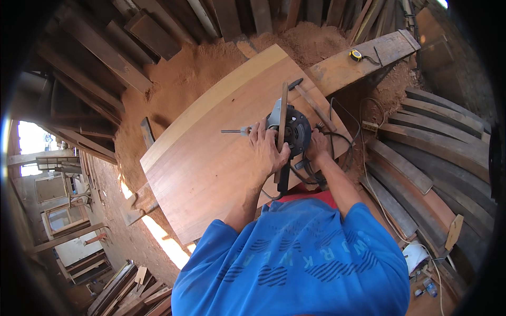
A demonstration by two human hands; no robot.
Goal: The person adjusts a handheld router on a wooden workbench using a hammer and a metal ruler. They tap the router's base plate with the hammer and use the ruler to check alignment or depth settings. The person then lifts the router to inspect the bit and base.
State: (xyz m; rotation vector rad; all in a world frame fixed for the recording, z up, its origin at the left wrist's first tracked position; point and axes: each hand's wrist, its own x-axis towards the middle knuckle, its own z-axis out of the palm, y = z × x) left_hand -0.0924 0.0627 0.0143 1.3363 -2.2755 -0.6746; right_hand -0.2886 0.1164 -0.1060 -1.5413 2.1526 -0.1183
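Observation:
A corded power tool [300, 134] with a round dark housing and a grey metal part lies on a large wooden panel [211, 147]; it resembles a circular saw. Along its top runs a narrow wooden strip [283, 108]. My left hand [268, 150] is closed over the tool's near left side, its thumb by the strip. A thin metal rod [230, 131] sticks out left of these fingers. My right hand [317, 145] is at the tool's right side beside the black cord [341, 138]; its fingertips are mostly hidden. A hammer [316, 108] rests just beyond, near the panel's right edge.
A yellow tape measure [356, 55] sits on a thick plank [363, 60] at the far right. Curved boards [437, 142] are stacked on the right, with a pale cable [377, 197] running past them. Timbers [100, 47] lean at the far left over sawdust-covered ground [179, 79].

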